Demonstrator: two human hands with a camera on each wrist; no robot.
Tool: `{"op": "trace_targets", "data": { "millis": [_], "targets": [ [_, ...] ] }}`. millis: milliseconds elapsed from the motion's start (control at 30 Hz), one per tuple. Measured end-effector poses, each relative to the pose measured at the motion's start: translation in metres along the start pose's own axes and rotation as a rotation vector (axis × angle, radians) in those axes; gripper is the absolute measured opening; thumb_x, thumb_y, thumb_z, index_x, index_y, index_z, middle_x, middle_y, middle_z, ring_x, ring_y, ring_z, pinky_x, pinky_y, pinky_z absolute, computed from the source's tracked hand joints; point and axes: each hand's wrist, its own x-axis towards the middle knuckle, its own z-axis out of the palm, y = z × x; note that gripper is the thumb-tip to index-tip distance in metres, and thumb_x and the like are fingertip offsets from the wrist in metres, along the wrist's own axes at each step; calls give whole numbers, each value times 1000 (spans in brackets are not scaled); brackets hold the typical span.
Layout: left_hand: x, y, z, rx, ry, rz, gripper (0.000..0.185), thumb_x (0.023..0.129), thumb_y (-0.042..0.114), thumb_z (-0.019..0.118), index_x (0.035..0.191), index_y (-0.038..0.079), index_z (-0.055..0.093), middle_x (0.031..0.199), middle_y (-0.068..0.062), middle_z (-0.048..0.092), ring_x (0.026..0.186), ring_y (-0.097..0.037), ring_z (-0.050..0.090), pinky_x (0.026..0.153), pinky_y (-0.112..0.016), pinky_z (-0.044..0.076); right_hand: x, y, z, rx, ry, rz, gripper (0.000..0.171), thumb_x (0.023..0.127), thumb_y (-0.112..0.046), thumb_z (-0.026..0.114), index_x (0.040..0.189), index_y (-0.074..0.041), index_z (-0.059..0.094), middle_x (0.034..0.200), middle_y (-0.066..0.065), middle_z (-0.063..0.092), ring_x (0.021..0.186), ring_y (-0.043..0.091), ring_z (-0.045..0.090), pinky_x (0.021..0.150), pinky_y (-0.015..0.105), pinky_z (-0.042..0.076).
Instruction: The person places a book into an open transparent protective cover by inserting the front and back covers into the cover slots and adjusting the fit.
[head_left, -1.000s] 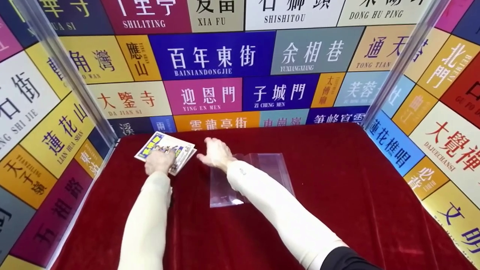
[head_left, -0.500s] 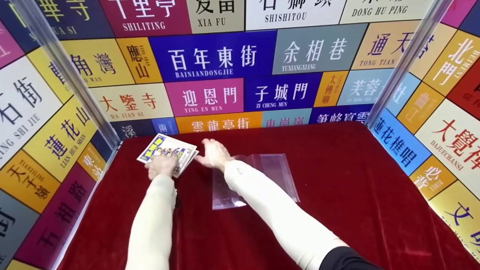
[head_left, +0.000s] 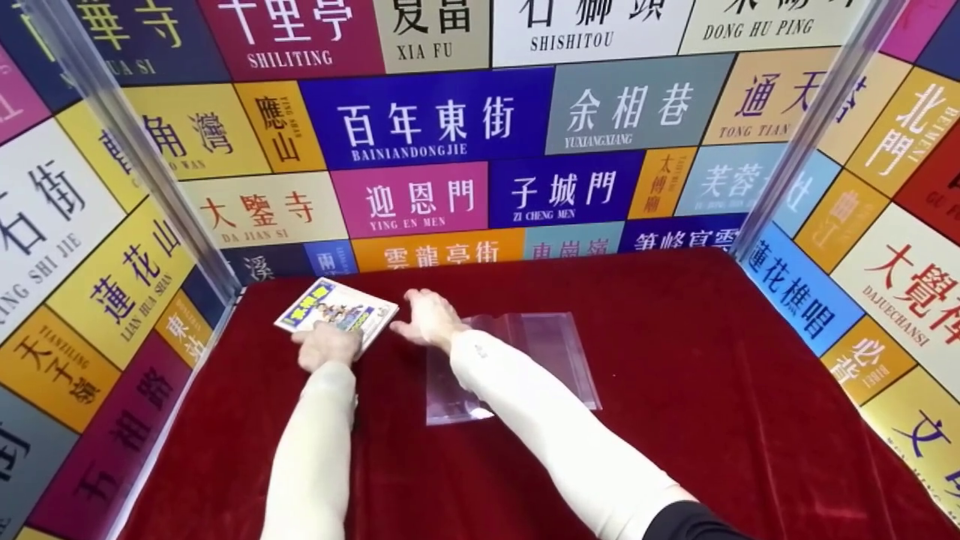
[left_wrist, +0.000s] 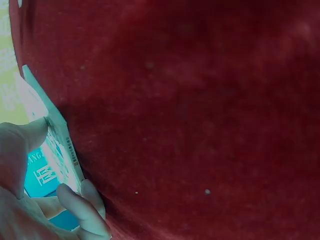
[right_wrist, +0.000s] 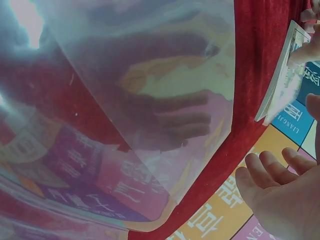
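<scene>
At the back left of the table lies a small stack of printed booklets [head_left: 345, 306], perhaps cards, with a white, blue and yellow illustrated top. My left hand [head_left: 328, 345] grips its near edge; in the left wrist view the thumb [left_wrist: 36, 132] presses the printed face and fingers curl round the side. Just right of the stack, my right hand [head_left: 427, 316] has its fingers apart and loosely bent, holding nothing. Beneath my right forearm lies a clear plastic sleeve [head_left: 559, 341], partly hidden. The right wrist view shows the sleeve [right_wrist: 150, 90] large and reflective.
A dark red velvet cloth [head_left: 697, 360] covers the table. Panels with coloured Chinese place signs [head_left: 427, 112] rise behind it and on both sides. Clear upright posts [head_left: 799, 142] stand at the back corners.
The booklets were fanned out with a second edge showing; now they lie nearly flush. My left hand has shifted slightly toward the near edge of the stack. My right hand stays nearly in place.
</scene>
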Motion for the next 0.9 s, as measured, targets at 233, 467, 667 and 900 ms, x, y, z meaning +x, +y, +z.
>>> {"op": "trace_targets", "data": {
  "millis": [233, 467, 667, 900],
  "targets": [
    [2, -3, -3, 42, 11, 34, 87, 97, 52, 77, 153, -12, 57, 166, -55, 31, 120, -53, 75, 91, -56, 67, 3, -3, 4, 3, 19, -5, 64, 103, -46, 77, 152, -6, 65, 150, 17, 71, 141, 34, 69, 121, 46, 57],
    [0, -2, -3, 57, -15, 34, 91, 95, 51, 84, 155, -10, 54, 165, -54, 34, 122, -52, 75, 92, -55, 68, 6, -4, 17, 33, 28, 2, 59, 102, -43, 79, 142, -2, 70, 138, 19, 77, 131, 36, 74, 116, 47, 60],
    [3, 0, -8, 80, -59, 13, 95, 94, 52, 86, 156, -11, 53, 163, -53, 38, 123, -50, 75, 93, -53, 68, 7, -7, 22, 45, 33, -5, 49, 100, -42, 81, 127, -2, 74, 123, 18, 81, 118, 37, 78, 107, 48, 64],
    [3, -3, -18, -102, -79, -77, 91, 85, 41, 93, 150, -11, 56, 147, -37, 52, 129, -47, 68, 105, -55, 64, 9, -11, 27, 40, -84, -33, 67, 102, -47, 80, 151, -6, 64, 143, 17, 76, 135, 35, 73, 120, 48, 58]
  ]
}}
